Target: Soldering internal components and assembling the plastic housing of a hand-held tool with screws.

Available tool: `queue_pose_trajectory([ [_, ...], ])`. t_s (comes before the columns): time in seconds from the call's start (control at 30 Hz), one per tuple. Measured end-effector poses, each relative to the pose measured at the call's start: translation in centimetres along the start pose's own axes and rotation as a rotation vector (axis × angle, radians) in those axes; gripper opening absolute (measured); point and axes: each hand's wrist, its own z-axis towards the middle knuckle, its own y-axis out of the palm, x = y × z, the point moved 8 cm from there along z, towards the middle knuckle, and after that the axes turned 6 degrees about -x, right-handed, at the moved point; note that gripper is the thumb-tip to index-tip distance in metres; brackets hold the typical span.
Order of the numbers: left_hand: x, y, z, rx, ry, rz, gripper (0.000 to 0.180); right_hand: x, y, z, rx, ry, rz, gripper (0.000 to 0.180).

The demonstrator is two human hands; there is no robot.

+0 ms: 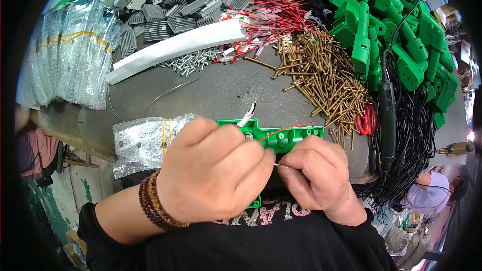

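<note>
- At the lower centre of the frame, a thin, pale, wire-like strand (276, 164) shows as a short length between the two hands, just below the moulded green plastic housing (288, 143).
- Thumb and forefinger of the right hand (317, 173) are together, apparently pinched on that strand.
- Blurred and curled, the left hand (216, 170) sits just to its left; its fingertips are hidden, so whether they are clamped on the strand or on anything else cannot be told.
- Such a strand is likely very light, limp and easily kinked; a fingertip pinch close to its end should steer it best, and a hard tug could break it.
- Behind the knuckles, the housing is partly covered; it looks light, stiff and rather slick, best held by its outer side walls, clear of the round posts inside.
- Across its hollow runs a slim red insulated wire (283, 129), probably springy and better held by its covering.
- Above the left hand, a white-sleeved lead with a bare, copper-coloured tip (247, 115) points upward; the sleeve seems the safer hold, since the tip may bend or fray.
</note>
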Motion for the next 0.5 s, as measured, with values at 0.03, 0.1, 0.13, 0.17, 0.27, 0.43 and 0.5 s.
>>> queue_pose_trajectory([
  [0.03,0.2,-0.2,0.3,-0.001,0.0,-0.001,0.027,0.0,0.0,0.0,-0.006,0.006,-0.019,0.018],
  [0.1,0.0,0.6,0.9,-0.183,-0.053,-0.099,0.024,-0.1,0.1,-0.3,-0.012,-0.003,-0.007,0.017],
  [0.13,-0.1,0.4,1.1,-0.183,-0.055,-0.097,0.024,-0.1,0.1,-0.3,-0.017,-0.017,0.006,0.016],
  [0.17,-0.3,0.2,1.3,-0.182,-0.051,-0.103,0.023,-0.1,0.0,-0.2,-0.019,-0.019,0.007,0.016],
  [0.27,-0.2,0.4,1.2,-0.148,-0.043,-0.096,0.02,0.2,0.3,-0.1,-0.086,0.027,0.046,0.014],
  [0.43,-0.1,0.5,1.0,-0.075,-0.072,-0.096,0.017,0.4,0.5,-0.2,-0.11,0.067,0.106,0.012],
  [0.5,0.0,0.2,0.8,0.02,-0.072,-0.065,0.018,0.5,0.6,-0.1,-0.121,0.069,0.121,0.012],
])
